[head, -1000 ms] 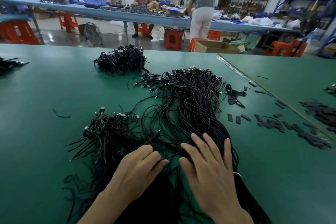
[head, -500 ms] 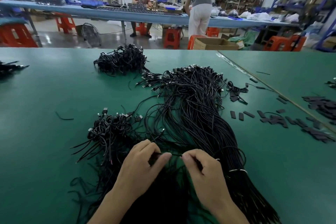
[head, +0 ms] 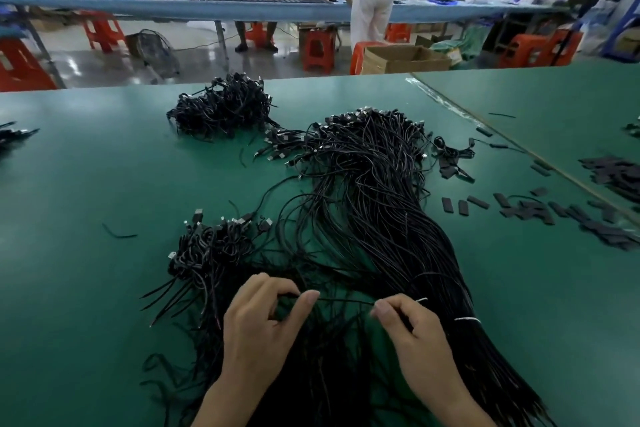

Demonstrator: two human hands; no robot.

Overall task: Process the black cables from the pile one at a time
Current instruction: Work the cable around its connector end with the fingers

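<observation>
A big pile of long black cables fans across the green table, its plug ends at the far side. One thin black cable is stretched between my hands just above the pile's near end. My left hand pinches its left part between thumb and fingers. My right hand pinches its right part, where a short pale tip pokes out past the fingers. A white tie binds the bundle right of my right hand.
A smaller bundle of coiled cables lies left of the pile, and another heap sits farther back. Small black sleeves are scattered at the right. A seam joins a second table. People work at a far bench.
My hands went from lying flat on the pile to pinching a single cable, then moved apart, drawing it taut between them.
</observation>
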